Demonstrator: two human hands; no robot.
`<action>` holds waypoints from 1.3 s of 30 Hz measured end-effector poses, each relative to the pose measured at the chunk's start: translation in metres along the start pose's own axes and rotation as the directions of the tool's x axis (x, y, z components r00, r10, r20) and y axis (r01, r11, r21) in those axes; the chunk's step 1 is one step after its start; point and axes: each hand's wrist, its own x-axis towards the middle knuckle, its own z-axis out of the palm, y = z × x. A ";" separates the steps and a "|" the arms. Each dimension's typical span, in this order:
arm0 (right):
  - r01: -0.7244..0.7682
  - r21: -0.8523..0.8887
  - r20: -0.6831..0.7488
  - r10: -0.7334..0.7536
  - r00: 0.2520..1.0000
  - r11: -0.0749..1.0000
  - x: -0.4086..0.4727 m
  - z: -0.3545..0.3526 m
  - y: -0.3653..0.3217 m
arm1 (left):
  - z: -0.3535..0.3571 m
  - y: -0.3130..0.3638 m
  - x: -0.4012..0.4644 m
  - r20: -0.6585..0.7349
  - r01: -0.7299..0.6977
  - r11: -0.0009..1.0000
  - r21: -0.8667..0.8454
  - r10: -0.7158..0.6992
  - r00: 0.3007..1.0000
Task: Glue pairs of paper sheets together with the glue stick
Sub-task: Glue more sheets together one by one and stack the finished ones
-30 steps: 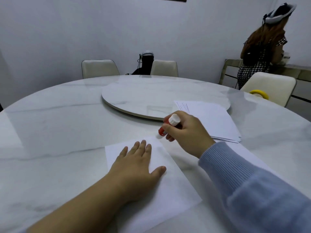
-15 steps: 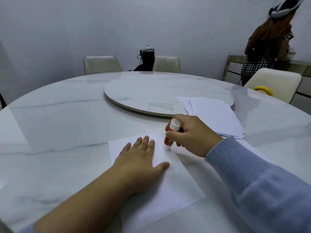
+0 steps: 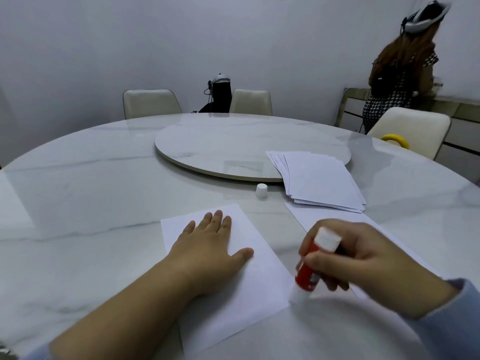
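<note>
Glue stick (image 3: 310, 268), red barrel with white ends, pinched between thumb and curled fingers of the right hand (image 3: 363, 263); its lower tip is blurred at the sheet's right edge, so contact cannot be confirmed; the hand covers part of a second sheet (image 3: 311, 215) at 3 o'clock. Left hand (image 3: 207, 245) lies flat, fingers straight and slightly spread, pressing the sheet of paper (image 3: 249, 289); the forearm hides the sheet's near left corner. At 12 o'clock from this sheet, a small white cap (image 3: 261, 189) stands upright on the marble table (image 3: 91, 203); at 1 o'clock, a fanned stack of paper (image 3: 322, 178) overlaps the turntable (image 3: 233, 144) rim. Far right, a person (image 3: 397, 71) wearing a headset, partly behind a chair (image 3: 415, 131); a yellow ring (image 3: 394, 140), partly hidden.
</note>
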 end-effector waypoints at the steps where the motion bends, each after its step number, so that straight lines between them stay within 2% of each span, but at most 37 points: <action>1: 0.013 0.215 -0.110 0.011 0.994 0.977 0.001 -0.003 0.000 | 0.000 0.001 -0.001 -0.009 0.011 1.000 -0.005 -0.011 1.000; 3: 0.121 0.603 -0.317 0.097 0.943 0.788 0.001 -0.011 0.000 | 0.002 0.005 -0.003 -0.056 0.047 0.999 -0.006 -0.047 0.997; 4: 0.187 0.704 -0.381 0.142 0.914 0.685 0.002 -0.013 0.000 | 0.003 0.007 -0.004 -0.088 0.074 0.997 -0.001 -0.073 0.993; 6: 0.265 0.804 -0.434 0.220 0.874 0.532 0.006 -0.015 -0.002 | 0.004 0.013 -0.007 -0.159 0.141 0.990 0.008 -0.138 0.978; 8: 0.274 0.844 -0.427 0.270 0.863 0.460 0.012 -0.014 -0.001 | 0.003 0.017 -0.010 -0.228 0.200 0.979 0.037 -0.186 0.956; 9: 0.256 0.848 -0.414 0.279 0.866 0.463 0.016 -0.013 0.001 | 0.003 0.017 -0.011 -0.256 0.218 0.975 0.052 -0.198 0.946; 11: 0.191 0.814 -0.383 0.260 0.886 0.548 0.025 -0.012 0.000 | 0.000 0.011 -0.012 -0.279 0.198 0.980 0.016 -0.186 0.942; 13: 0.154 0.749 -0.376 0.222 0.900 0.645 0.038 -0.014 -0.002 | -0.003 0.000 -0.013 -0.235 0.069 0.994 -0.088 -0.088 0.968; 16: 0.154 0.637 -0.403 0.155 0.902 0.755 0.061 -0.022 -0.005 | -0.011 -0.015 -0.016 -0.095 -0.138 0.951 -0.276 0.116 0.989; 19: 0.062 0.383 -0.495 0.148 0.856 0.922 0.091 -0.030 -0.004 | -0.011 -0.018 -0.015 -0.013 -0.179 0.948 -0.263 0.182 0.983; 21: -0.045 0.167 -0.553 0.132 0.823 0.985 0.109 -0.031 0.005 | -0.011 -0.017 -0.015 -0.024 -0.140 0.960 -0.241 0.138 0.990; 24: -0.194 -0.072 -0.547 0.124 0.828 0.978 0.129 -0.020 0.020 | -0.008 -0.014 -0.015 -0.136 -0.032 0.986 -0.163 0.010 0.991; 27: -0.287 -0.135 -0.536 0.173 0.826 0.948 0.141 -0.010 0.038 | -0.005 -0.010 -0.015 -0.232 0.029 0.997 -0.072 -0.045 0.972; 30: -0.359 -0.236 -0.536 0.188 0.823 0.903 0.149 -0.005 0.051 | -0.002 -0.010 -0.015 -0.243 0.038 0.998 -0.057 -0.050 0.969; 37: -0.317 -0.217 -0.514 0.168 0.841 0.923 0.155 -0.002 0.070 | 0.002 -0.013 -0.014 -0.168 0.036 0.996 -0.081 -0.050 0.984; 39: -0.329 -0.110 -0.522 0.227 0.822 0.938 0.149 -0.009 0.063 | 0.003 -0.013 -0.013 -0.135 0.028 0.996 -0.082 -0.039 0.990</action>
